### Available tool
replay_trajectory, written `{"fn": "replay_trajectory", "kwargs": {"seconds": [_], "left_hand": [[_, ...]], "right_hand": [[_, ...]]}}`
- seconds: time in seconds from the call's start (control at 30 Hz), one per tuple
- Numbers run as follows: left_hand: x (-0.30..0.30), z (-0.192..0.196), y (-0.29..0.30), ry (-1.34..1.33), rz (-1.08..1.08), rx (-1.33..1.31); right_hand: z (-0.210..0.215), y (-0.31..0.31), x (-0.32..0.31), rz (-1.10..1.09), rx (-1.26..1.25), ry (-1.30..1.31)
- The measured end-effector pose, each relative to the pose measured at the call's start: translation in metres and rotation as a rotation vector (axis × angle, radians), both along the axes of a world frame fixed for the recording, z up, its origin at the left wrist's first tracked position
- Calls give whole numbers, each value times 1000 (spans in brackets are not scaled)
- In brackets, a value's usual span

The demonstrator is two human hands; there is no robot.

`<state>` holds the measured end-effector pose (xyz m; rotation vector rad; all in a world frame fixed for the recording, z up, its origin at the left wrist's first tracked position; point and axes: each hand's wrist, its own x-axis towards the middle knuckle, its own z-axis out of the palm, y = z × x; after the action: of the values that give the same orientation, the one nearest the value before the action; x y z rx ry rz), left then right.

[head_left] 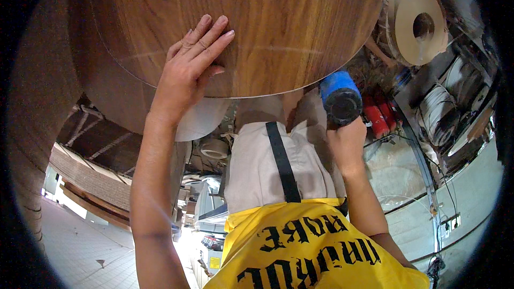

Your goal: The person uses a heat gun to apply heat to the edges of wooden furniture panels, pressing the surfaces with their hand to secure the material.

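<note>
A broad wood-grain panel (267,27) with a curved, pale-lined near edge fills the top of the head view. My left hand (187,64) rests on its face, left of the middle, with the fingers stretched out and the palm down. My right hand (345,142) is closed around a blue power tool (338,88) with a round black rear cap. The tool is at the panel's right-hand edge, its body close under the rim. Its front end is hidden, so I cannot tell whether it touches the edge or its exact kind.
A large beige roll (420,24) with a hollow core stands at the upper right. Beneath it are red cylinders (379,115) and a coiled pale cable or strip (455,96). A pale rounded sheet (201,120) shows below the panel. Brown stacked boards (96,203) are at the left.
</note>
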<state>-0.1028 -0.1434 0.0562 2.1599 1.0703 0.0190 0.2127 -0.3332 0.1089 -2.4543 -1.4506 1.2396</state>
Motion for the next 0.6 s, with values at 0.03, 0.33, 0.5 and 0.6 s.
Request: {"fn": "replay_trajectory", "kwargs": {"seconds": [0.03,0.33,0.5,0.6], "left_hand": [[2,0,-1,-4,16,9],[-5,-9,-6,126,96,128],[-6,-12,-6,149,85,130],[-6,-13,-7,144,85,122]], "right_hand": [[-2,-2,-1,-48,22,13],[9,-10,-50,-115,-50,93],[9,-22,-77,-240,-159,130],[17,-12,-89,-216,-31,157]]}}
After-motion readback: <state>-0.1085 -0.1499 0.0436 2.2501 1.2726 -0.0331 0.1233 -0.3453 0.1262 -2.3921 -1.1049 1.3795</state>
